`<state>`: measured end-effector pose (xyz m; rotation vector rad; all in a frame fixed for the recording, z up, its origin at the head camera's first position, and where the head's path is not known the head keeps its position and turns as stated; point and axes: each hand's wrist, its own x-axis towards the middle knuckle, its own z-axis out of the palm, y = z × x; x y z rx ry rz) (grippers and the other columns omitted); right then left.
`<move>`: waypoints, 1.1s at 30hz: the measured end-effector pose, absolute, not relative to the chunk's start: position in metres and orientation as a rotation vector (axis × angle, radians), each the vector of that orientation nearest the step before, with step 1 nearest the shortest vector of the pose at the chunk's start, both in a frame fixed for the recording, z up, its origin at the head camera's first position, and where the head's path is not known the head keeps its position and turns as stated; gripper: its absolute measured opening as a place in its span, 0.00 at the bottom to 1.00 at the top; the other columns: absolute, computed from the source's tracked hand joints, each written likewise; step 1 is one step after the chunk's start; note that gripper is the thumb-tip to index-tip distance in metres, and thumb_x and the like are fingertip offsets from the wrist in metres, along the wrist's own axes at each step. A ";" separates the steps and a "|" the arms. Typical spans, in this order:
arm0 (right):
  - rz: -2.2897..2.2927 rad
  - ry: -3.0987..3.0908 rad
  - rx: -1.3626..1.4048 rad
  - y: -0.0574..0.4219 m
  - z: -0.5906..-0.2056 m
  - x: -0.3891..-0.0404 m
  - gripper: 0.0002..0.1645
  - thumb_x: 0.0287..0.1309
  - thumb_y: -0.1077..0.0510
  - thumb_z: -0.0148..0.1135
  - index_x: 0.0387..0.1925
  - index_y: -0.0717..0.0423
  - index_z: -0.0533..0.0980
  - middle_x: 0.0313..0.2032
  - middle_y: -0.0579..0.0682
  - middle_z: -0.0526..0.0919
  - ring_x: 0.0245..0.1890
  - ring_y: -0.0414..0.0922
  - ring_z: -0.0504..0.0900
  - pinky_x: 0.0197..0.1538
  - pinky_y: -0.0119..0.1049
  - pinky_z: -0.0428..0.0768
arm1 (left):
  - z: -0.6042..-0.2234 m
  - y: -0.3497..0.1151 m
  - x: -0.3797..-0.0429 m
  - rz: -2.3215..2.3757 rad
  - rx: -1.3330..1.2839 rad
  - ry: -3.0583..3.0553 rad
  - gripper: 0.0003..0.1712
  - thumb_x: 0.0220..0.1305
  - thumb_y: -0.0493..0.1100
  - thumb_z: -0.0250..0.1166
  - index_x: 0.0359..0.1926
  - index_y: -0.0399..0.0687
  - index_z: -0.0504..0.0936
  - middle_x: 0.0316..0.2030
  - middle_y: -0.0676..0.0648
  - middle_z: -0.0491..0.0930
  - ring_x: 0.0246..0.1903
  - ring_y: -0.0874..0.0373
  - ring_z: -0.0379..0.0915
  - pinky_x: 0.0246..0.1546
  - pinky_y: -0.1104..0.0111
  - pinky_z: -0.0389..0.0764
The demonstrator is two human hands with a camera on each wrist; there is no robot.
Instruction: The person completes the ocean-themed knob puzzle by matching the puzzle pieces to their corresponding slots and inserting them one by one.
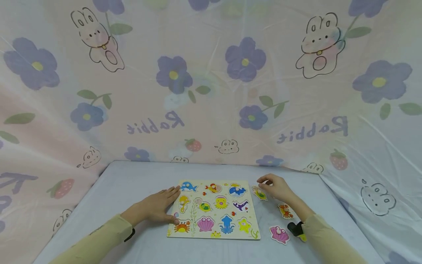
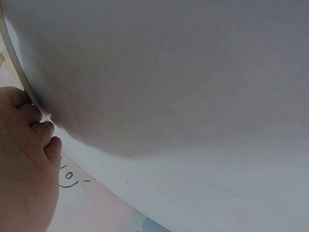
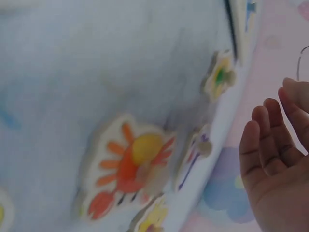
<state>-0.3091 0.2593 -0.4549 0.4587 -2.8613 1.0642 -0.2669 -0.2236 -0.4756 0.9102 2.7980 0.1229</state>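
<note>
A wooden peg puzzle board with sea animal pictures lies on the table. My left hand rests along its left edge, fingers spread and thumb near the crab picture. In the left wrist view, the fingertips of that hand lie over the board's edge. My right hand hovers at the turtle piece, right of the board; its fingertips overlap the piece in the head view. In the right wrist view, this hand has loosely bent fingers with nothing between them, apart from the turtle piece.
Below the right forearm lie a crab piece and a pink shell piece. A yellow piece is partly covered by the sleeve and black wrist device. A rabbit-print curtain surrounds the white table.
</note>
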 end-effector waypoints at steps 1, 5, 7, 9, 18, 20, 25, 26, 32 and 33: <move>1.054 -2.877 0.456 0.262 -0.456 -0.309 0.11 0.69 0.61 0.66 0.49 0.62 0.84 0.46 0.55 0.87 0.42 0.49 0.83 0.39 0.36 0.82 | -0.476 -0.224 -0.267 0.122 0.911 2.798 0.69 0.58 0.83 0.58 0.80 0.35 0.55 0.82 0.38 0.50 0.80 0.39 0.48 0.78 0.47 0.58; 1.028 -2.946 0.422 0.268 -0.460 -0.310 0.10 0.67 0.61 0.67 0.47 0.61 0.84 0.43 0.53 0.85 0.39 0.46 0.80 0.37 0.37 0.80 | -0.476 -0.223 -0.267 0.126 0.917 2.797 0.69 0.58 0.83 0.58 0.80 0.35 0.55 0.82 0.38 0.50 0.80 0.39 0.48 0.78 0.47 0.58; 1.002 -2.976 0.425 0.270 -0.464 -0.311 0.10 0.67 0.60 0.67 0.46 0.60 0.84 0.42 0.51 0.85 0.38 0.45 0.79 0.37 0.37 0.79 | -0.476 -0.223 -0.267 0.128 0.915 2.797 0.69 0.58 0.83 0.58 0.81 0.35 0.55 0.82 0.38 0.49 0.80 0.39 0.48 0.78 0.47 0.58; 0.999 -2.996 0.413 0.271 -0.468 -0.313 0.09 0.66 0.60 0.68 0.46 0.59 0.85 0.40 0.49 0.84 0.38 0.44 0.79 0.38 0.37 0.79 | -0.476 -0.223 -0.267 0.130 0.911 2.798 0.69 0.58 0.83 0.59 0.81 0.35 0.55 0.82 0.38 0.50 0.80 0.40 0.48 0.78 0.47 0.58; 1.002 -3.023 0.490 0.274 -0.482 -0.323 0.07 0.63 0.61 0.71 0.43 0.55 0.85 0.37 0.45 0.83 0.35 0.43 0.78 0.35 0.34 0.80 | -0.475 -0.222 -0.266 0.138 0.918 2.801 0.69 0.58 0.82 0.60 0.80 0.35 0.55 0.81 0.38 0.50 0.79 0.39 0.48 0.77 0.46 0.58; 1.013 -3.019 0.513 0.273 -0.483 -0.323 0.07 0.63 0.62 0.71 0.42 0.54 0.86 0.36 0.45 0.83 0.34 0.42 0.77 0.34 0.34 0.79 | -0.475 -0.222 -0.266 0.134 0.917 2.802 0.69 0.58 0.82 0.60 0.80 0.35 0.55 0.82 0.38 0.50 0.80 0.39 0.48 0.77 0.47 0.58; 1.010 -3.018 0.520 0.271 -0.485 -0.323 0.06 0.62 0.63 0.71 0.41 0.54 0.86 0.35 0.44 0.82 0.31 0.42 0.75 0.31 0.33 0.77 | -0.475 -0.222 -0.267 0.125 0.906 2.805 0.69 0.58 0.83 0.60 0.81 0.35 0.55 0.82 0.38 0.50 0.80 0.40 0.48 0.78 0.47 0.58; 1.007 -3.019 0.515 0.271 -0.485 -0.323 0.06 0.62 0.64 0.71 0.41 0.54 0.86 0.35 0.44 0.82 0.31 0.42 0.75 0.31 0.33 0.77 | -0.475 -0.222 -0.266 0.125 0.904 2.804 0.69 0.58 0.83 0.60 0.81 0.35 0.55 0.82 0.38 0.50 0.80 0.40 0.48 0.78 0.47 0.58; 0.967 -3.018 0.513 0.269 -0.487 -0.324 0.06 0.62 0.64 0.71 0.40 0.53 0.86 0.34 0.44 0.82 0.31 0.42 0.75 0.32 0.34 0.76 | -0.473 -0.221 -0.265 0.131 0.897 2.801 0.69 0.58 0.82 0.60 0.80 0.35 0.55 0.81 0.38 0.50 0.80 0.39 0.48 0.78 0.47 0.58; 0.961 -3.020 0.508 0.269 -0.487 -0.324 0.06 0.62 0.64 0.71 0.40 0.53 0.86 0.34 0.44 0.82 0.31 0.42 0.75 0.33 0.33 0.76 | -0.473 -0.221 -0.265 0.131 0.896 2.800 0.69 0.58 0.82 0.60 0.80 0.35 0.55 0.81 0.38 0.50 0.80 0.39 0.48 0.78 0.47 0.58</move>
